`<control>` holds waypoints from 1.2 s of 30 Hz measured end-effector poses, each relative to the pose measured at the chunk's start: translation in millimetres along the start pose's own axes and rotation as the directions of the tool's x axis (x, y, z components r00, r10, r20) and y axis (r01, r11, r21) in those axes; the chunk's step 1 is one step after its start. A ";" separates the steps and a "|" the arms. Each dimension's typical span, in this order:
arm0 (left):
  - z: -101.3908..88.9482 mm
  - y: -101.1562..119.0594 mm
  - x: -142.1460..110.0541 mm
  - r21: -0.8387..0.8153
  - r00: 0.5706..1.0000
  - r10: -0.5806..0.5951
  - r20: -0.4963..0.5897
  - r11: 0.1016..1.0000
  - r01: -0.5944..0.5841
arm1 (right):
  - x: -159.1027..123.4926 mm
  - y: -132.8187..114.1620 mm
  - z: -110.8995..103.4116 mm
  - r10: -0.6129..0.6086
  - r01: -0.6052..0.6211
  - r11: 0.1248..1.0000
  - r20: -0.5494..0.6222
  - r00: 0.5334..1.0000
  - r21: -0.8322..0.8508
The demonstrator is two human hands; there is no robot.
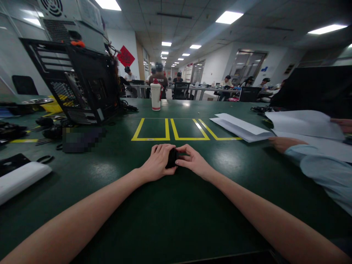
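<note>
A small black object (172, 158) is held between my two hands, just above or on the green tabletop (176, 205); I cannot make out its kind. My left hand (158, 161) wraps over its left side, with the thumb under the near edge. On the opposite side, the thumb and fingertips of my right hand (192, 159) pinch its right edge. Much of the object is hidden behind my fingers. Yellow tape outlines (150, 139) mark the table just beyond my hands.
Folded white paper (239, 126) lies at the right, near a co-worker's hand (286, 143) and blue sleeve. A white tumbler (155, 96) stands farther back. At left are a black computer case (82, 80), cables and a white object (24, 178).
</note>
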State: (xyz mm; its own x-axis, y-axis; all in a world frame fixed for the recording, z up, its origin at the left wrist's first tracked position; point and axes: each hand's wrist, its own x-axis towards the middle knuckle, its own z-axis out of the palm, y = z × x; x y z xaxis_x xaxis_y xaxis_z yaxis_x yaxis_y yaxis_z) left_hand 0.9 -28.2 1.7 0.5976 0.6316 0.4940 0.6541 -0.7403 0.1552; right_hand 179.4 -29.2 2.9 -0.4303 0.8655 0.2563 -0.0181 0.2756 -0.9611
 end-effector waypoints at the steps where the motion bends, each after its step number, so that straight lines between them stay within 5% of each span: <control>1: -0.4 0.2 -0.1 -0.001 1.000 -0.002 0.000 1.000 0.002 | 0.3 0.1 0.5 0.005 -0.005 1.000 -0.012 1.000 0.002; 10: -1.1 1.5 0.3 -0.015 1.000 -0.006 0.008 1.000 0.007 | 0.8 1.1 -1.5 0.058 -0.058 0.998 -0.018 0.998 0.000; 16: -1.3 2.2 0.6 -0.014 1.000 -0.007 0.008 1.000 0.007 | -2.6 -1.8 -0.4 -0.024 0.023 1.000 0.010 1.000 0.006; 24: -2.1 2.5 0.9 -0.026 1.000 -0.008 0.007 1.000 0.008 | 1.6 -0.9 0.1 0.032 -0.031 0.999 -0.061 0.998 0.023; 28: -0.2 1.9 1.0 -0.014 1.000 -0.004 -0.002 1.000 0.004 | 0.6 -3.8 -1.0 0.089 -0.089 0.996 0.004 0.996 0.031; 36: -2.6 2.9 0.1 -0.021 1.000 -0.007 0.011 1.000 0.007 | -0.7 -5.1 1.1 0.017 -0.016 0.999 -0.034 0.999 0.035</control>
State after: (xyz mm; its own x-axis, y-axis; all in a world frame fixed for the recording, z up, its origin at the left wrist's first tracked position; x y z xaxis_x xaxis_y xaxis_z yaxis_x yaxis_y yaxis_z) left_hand 1.6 -30.9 4.4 0.5982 0.6389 0.4837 0.6482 -0.7407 0.1768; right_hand 178.8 -31.7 7.4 -0.3997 0.8838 0.2432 -0.0430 0.2469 -0.9681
